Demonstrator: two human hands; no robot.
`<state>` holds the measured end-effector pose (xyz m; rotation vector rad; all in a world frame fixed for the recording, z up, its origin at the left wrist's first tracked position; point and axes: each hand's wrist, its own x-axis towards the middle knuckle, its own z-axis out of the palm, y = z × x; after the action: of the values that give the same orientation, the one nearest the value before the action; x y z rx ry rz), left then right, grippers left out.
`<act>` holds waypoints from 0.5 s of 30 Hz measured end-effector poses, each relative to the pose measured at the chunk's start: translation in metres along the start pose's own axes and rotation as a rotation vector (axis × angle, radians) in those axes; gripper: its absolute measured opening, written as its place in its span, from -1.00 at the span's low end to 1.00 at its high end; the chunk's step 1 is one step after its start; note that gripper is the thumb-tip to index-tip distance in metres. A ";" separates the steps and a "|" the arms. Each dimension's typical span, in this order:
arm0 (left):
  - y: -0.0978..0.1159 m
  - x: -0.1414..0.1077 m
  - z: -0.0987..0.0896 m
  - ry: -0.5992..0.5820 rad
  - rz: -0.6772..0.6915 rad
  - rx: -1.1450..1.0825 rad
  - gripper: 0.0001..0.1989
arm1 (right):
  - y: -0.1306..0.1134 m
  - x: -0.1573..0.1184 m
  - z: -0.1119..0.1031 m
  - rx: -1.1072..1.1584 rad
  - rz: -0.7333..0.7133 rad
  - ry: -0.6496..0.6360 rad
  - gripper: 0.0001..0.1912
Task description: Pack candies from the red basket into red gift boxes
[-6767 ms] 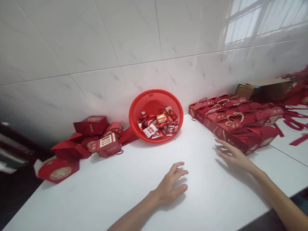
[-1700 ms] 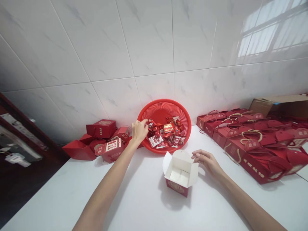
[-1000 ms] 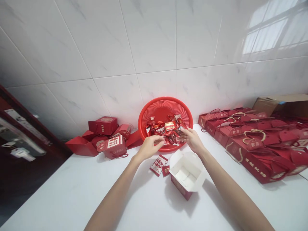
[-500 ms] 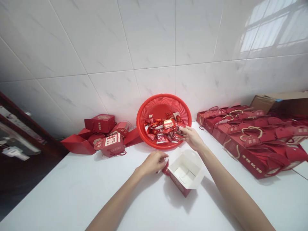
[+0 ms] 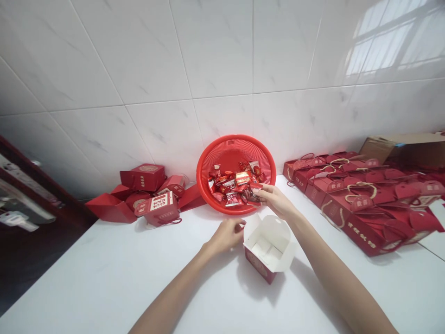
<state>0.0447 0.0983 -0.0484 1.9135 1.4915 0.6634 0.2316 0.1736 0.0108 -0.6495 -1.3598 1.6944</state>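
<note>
A small red gift box (image 5: 260, 266) with a white inside stands upright on the table, its flaps spread and no candy visible in it. My left hand (image 5: 227, 235) is closed at the box's left edge, thumb and fingers curled on the flap there. Behind the box, a round red plastic basket (image 5: 239, 144) holds a heap of red-wrapped candies (image 5: 229, 185). Over the basket's right front rim, my right hand (image 5: 276, 200) pinches a red-wrapped candy (image 5: 256, 186) between its fingertips.
Red gift boxes (image 5: 148, 176), some with open lids, are piled on the left. Closed red boxes with cord handles (image 5: 347, 199) stand in rows on the right, a cardboard box (image 5: 378, 146) behind them. A tiled wall (image 5: 222, 116) bounds the white table (image 5: 104, 278).
My right hand has moved slightly left over the candies and now pinches one. The left hand has shifted a little along the box's left flap, and the red flap part beside it is less visible.
</note>
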 end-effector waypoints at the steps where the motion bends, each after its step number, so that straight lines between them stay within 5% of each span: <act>1: -0.001 0.003 -0.005 0.054 0.000 -0.174 -0.78 | -0.001 0.000 0.000 0.001 0.001 -0.003 -0.63; 4: 0.000 0.009 -0.020 0.191 0.004 -0.589 -0.65 | -0.003 -0.001 0.000 -0.008 -0.011 -0.023 -0.65; 7: 0.006 0.010 -0.030 0.245 0.023 -0.775 -0.48 | -0.002 -0.002 0.001 -0.058 -0.018 -0.055 -0.65; 11: 0.012 0.009 -0.030 0.304 0.049 -0.794 -0.28 | 0.002 -0.005 0.003 -0.141 0.032 -0.133 -0.60; 15: 0.014 0.006 -0.025 0.339 0.105 -0.692 -0.28 | 0.004 -0.006 0.005 -0.123 0.105 -0.150 -0.64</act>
<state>0.0375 0.1059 -0.0210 1.3845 1.1295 1.3959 0.2295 0.1660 0.0075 -0.6843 -1.5693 1.7833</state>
